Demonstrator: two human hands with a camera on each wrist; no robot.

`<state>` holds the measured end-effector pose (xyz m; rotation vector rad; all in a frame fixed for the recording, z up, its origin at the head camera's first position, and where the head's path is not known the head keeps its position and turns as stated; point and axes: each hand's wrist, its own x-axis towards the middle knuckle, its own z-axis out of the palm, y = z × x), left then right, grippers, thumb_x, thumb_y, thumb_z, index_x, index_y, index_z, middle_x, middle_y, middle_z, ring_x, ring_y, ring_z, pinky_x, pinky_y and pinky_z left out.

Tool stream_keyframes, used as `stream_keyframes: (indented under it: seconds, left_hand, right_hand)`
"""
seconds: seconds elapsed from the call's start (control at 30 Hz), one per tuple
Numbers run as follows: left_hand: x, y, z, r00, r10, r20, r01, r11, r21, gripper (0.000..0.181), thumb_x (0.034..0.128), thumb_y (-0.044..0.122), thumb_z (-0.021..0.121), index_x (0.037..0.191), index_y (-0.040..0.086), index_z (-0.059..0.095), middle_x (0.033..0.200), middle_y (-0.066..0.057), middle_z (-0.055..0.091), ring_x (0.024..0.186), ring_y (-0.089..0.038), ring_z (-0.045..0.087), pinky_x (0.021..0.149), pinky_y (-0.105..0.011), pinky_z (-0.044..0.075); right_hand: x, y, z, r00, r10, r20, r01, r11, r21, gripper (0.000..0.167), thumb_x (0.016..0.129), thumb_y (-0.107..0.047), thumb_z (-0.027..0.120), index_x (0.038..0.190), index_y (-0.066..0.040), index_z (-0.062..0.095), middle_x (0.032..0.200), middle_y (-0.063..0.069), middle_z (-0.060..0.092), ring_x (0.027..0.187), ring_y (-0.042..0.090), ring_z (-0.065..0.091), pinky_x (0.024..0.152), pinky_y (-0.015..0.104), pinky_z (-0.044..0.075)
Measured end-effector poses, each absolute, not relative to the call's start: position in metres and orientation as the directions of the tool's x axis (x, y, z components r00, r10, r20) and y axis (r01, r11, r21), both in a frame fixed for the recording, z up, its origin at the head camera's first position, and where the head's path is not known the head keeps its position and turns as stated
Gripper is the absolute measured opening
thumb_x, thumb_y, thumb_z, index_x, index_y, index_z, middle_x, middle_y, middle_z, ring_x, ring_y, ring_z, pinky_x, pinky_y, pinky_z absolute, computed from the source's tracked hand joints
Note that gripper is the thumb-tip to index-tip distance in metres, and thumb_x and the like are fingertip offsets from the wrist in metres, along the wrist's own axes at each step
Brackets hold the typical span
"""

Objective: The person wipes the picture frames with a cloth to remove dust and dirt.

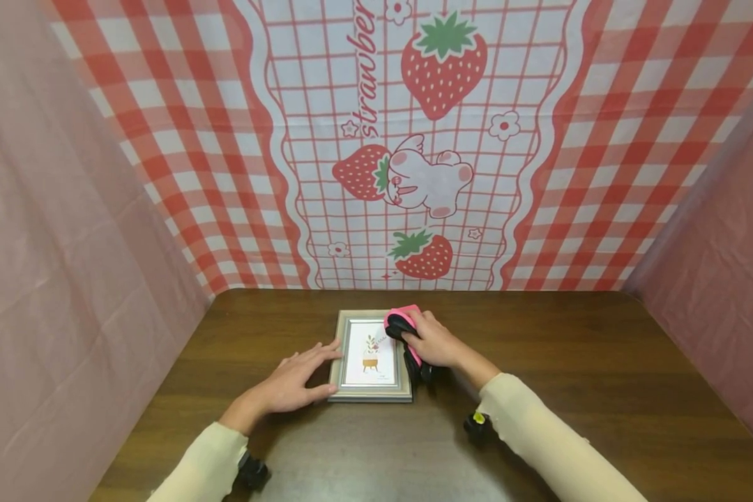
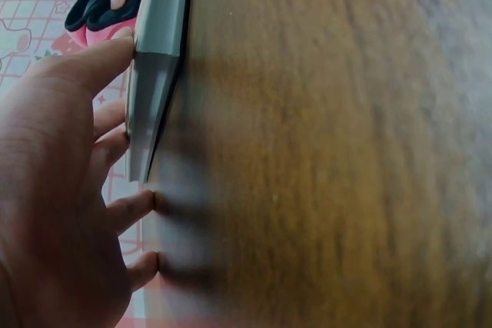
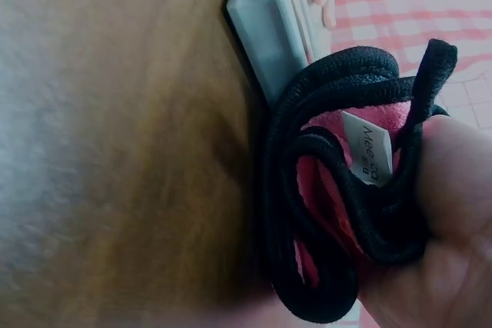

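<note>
A picture frame [image 1: 374, 395] with a silvery border lies flat on the wooden table, a potted-plant print [image 1: 370, 354] inside it. My left hand [image 1: 295, 380] rests at its left edge with fingers spread and fairly straight; in the left wrist view, thumb and some fingertips touch the frame's rim [image 2: 157, 74] while two others reach the tabletop. My right hand [image 1: 436, 340] grips a folded pink cloth [image 1: 406, 310] with black edging over the frame's upper right part. In the right wrist view, the bunched cloth [image 3: 307, 190] shows a white label [image 3: 367, 147] and a loop.
The brown wooden table [image 1: 539, 335] meets a red-and-white checked strawberry backdrop [image 1: 414, 139] at its far edge. Pink curtains hang at left [image 1: 69, 244] and right [image 1: 721, 279]. A black device [image 1: 253, 472] sits at the left wrist, another [image 1: 477, 425] at the right.
</note>
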<state>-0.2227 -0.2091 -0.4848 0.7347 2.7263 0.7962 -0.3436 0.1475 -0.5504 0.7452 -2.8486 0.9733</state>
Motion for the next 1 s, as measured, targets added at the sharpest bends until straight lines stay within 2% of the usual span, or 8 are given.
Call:
stream_keyframes:
  seconds: [0.17,0.4,0.5,0.73,1.0]
  left_hand:
    - [-0.224,-0.207,-0.483,-0.852,0.521,-0.047,0.410,0.721,0.559,0.064,0.1093,0.048,0.070,0.165,0.020,0.055,0.187,-0.006,0.034,0.173,-0.049,0.030,0.131,-0.088,0.020]
    - [-0.223,-0.207,-0.484,-0.850,0.525,-0.049,0.414,0.723,0.553,0.064,0.1096,0.049,0.069,0.165,0.021,0.055,0.188,-0.005,0.034,0.173,-0.049,0.031,0.130,-0.088,0.021]
    - [-0.223,-0.208,-0.485,-0.851,0.522,-0.053,0.410,0.726,0.552,0.064,0.1098,0.049,0.069,0.166,0.022,0.055,0.188,-0.004,0.033,0.174,-0.048,0.030,0.131,-0.087,0.020]
    - [-0.223,-0.210,-0.486,-0.851,0.524,-0.039,0.421,0.724,0.547,0.064,0.1100,0.050,0.069,0.165,0.021,0.054,0.188,-0.004,0.033,0.173,-0.049,0.032,0.130,-0.087,0.021]
    - [-0.222,-0.209,-0.486,-0.851,0.525,-0.035,0.425,0.725,0.543,0.064,0.1105,0.050,0.068,0.166,0.021,0.054,0.188,-0.005,0.033,0.172,-0.049,0.032,0.130,-0.088,0.021]
  right_hand:
    - [-0.354,0.149,-0.550,-0.858,-0.447,0.253,-0.505,0.641,-0.578,0.045,0.109,-0.026,0.071,0.151,-0.013,0.058,0.121,0.020,0.073,0.107,0.027,0.069,0.093,0.047,0.062]
    - [-0.354,0.149,-0.550,-0.888,-0.430,0.163,-0.437,0.680,-0.589,0.051,0.110,-0.034,0.071,0.157,-0.020,0.053,0.130,0.021,0.067,0.117,0.028,0.064,0.100,0.051,0.061]
    - [-0.351,0.149,-0.551,-0.890,-0.427,0.161,-0.436,0.691,-0.577,0.051,0.112,-0.036,0.069,0.158,-0.022,0.053,0.131,0.021,0.067,0.118,0.030,0.064,0.100,0.054,0.062]
    - [-0.346,0.147,-0.552,-0.894,-0.415,0.170,-0.433,0.700,-0.568,0.052,0.112,-0.037,0.068,0.158,-0.019,0.054,0.128,0.019,0.064,0.114,0.028,0.063,0.097,0.052,0.060]
    - [-0.332,0.144,-0.546,-0.901,-0.398,0.170,-0.420,0.708,-0.568,0.049,0.111,-0.028,0.068,0.156,-0.013,0.053,0.127,0.020,0.060,0.108,0.028,0.067,0.094,0.052,0.060]
